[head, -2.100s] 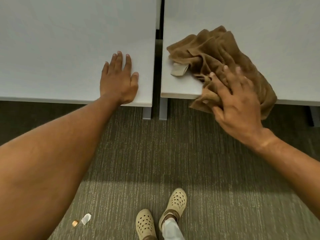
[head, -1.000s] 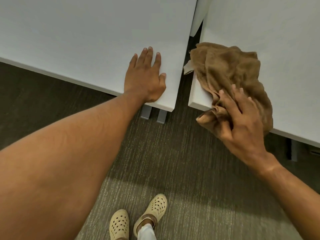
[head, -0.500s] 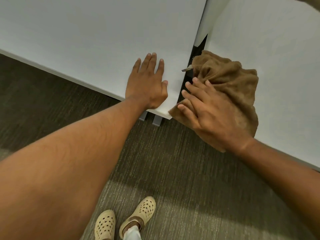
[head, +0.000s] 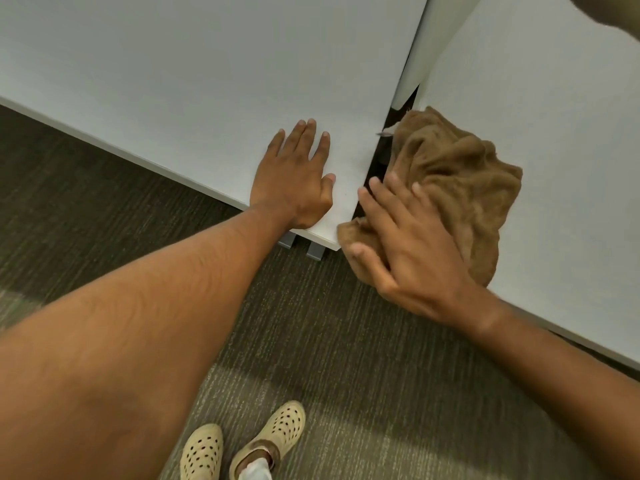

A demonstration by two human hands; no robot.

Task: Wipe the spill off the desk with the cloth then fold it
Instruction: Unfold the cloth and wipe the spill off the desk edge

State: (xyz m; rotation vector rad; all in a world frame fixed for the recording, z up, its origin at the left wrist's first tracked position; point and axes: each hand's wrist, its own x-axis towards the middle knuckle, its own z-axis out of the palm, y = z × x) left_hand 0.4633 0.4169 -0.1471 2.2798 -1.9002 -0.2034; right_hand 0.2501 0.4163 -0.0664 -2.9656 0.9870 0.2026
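Note:
A crumpled brown cloth (head: 460,181) lies on the near left corner of the right white desk (head: 554,133) and hangs over its front edge and into the gap between the desks. My right hand (head: 405,244) presses on the cloth's near left part, fingers spread across it, with the cloth's lower end bunched under the palm. My left hand (head: 298,174) lies flat, fingers apart, on the near right corner of the left white desk (head: 190,71). No spill is visible on either desk.
A dark narrow gap (head: 398,112) separates the two desks, with grey desk legs (head: 304,245) below. Grey-green carpet (head: 329,341) covers the floor. My feet in beige perforated clogs (head: 242,445) stand at the bottom.
My right hand has dragged the cloth leftward to the desk's corner, so it now reaches across the gap. My left hand stays flat on the left desk. The camera view has shifted right.

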